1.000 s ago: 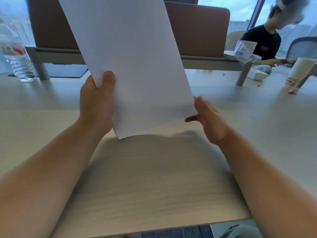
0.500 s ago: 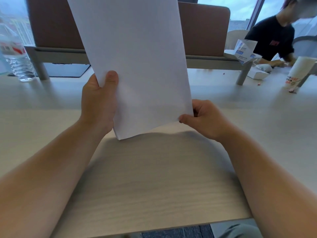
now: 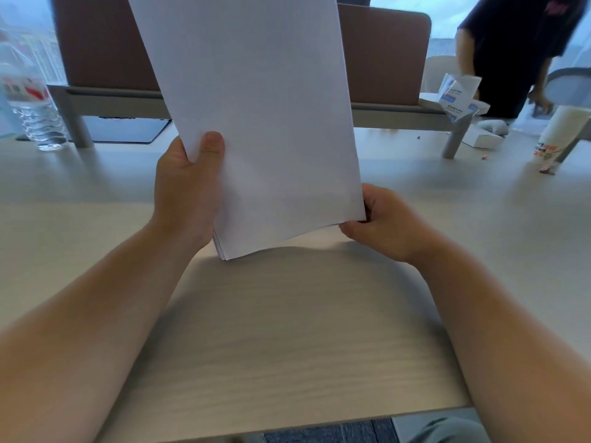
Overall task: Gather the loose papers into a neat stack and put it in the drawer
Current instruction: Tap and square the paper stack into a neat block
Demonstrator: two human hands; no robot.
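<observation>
The papers [image 3: 256, 123] are already together as one stack, held upright and a little tilted above the pale surface [image 3: 287, 330], with the lower left corner pointing down and not touching it. The left hand [image 3: 187, 193] grips the stack on its left edge, the thumb lying flat on the front sheet. The right hand [image 3: 382, 223] has its fingers curled at the lower right corner and seems to pinch it there. At the lower left corner some sheet edges show slightly stepped, so I judge that the stack is not yet fully even. No loose sheet lies on the surface in view, so the gathering looks done; what is left is to square the edges and to put the stack into the drawer. The drawer is not visible here. Farther back stand a water bottle [image 3: 32, 107] and a paper cup [image 3: 558, 135], well apart from the hands.
</observation>
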